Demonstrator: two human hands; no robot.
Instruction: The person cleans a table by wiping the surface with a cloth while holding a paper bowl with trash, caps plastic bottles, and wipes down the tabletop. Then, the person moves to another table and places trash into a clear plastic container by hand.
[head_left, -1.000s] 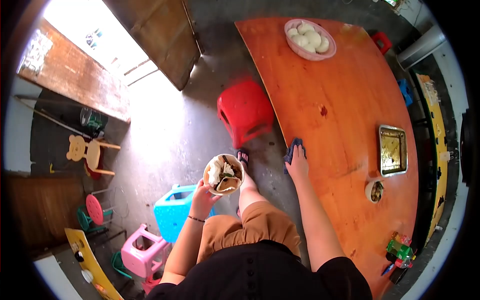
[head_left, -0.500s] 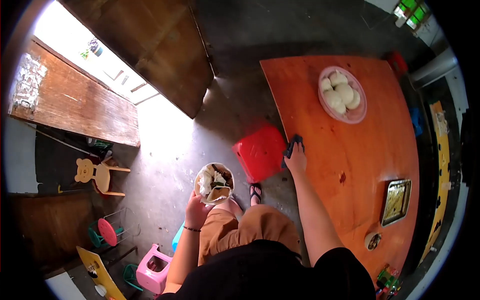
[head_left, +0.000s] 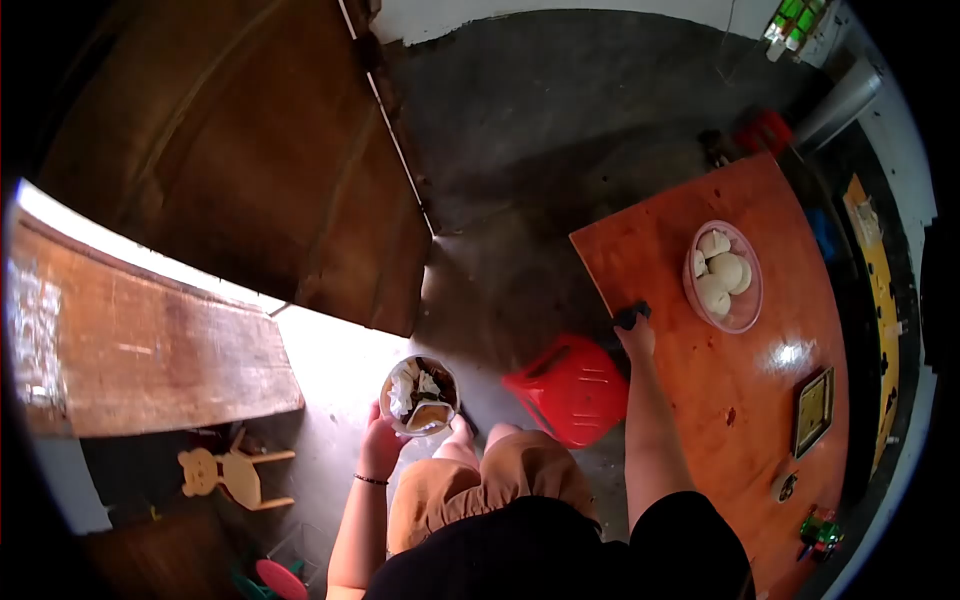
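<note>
My left hand (head_left: 380, 440) is closed on the rim of a round bowl (head_left: 420, 396) that holds crumpled white tissue and dark scraps. At the left edge of the orange-brown table (head_left: 690, 390), my right hand (head_left: 637, 337) is closed on a dark cloth (head_left: 631, 316), which rests against the tabletop. A pink basket (head_left: 752, 312) of several white buns stands to the right of that hand. Further down the table are a metal tray (head_left: 813, 412) and a small cup (head_left: 785, 487) with something dark inside.
A red stool (head_left: 575, 392) stands beside the table's left edge. Bottles (head_left: 820, 533) lie at the table's lower right. To the left are a bear-shaped wooden chair (head_left: 240, 478), a large brown door (head_left: 250, 180) and a wooden panel (head_left: 150, 340).
The view has moved forward along the table, so the basket and tray appear lower. My right hand has moved with the cloth towards the table's far end. The bowl stays in my left hand.
</note>
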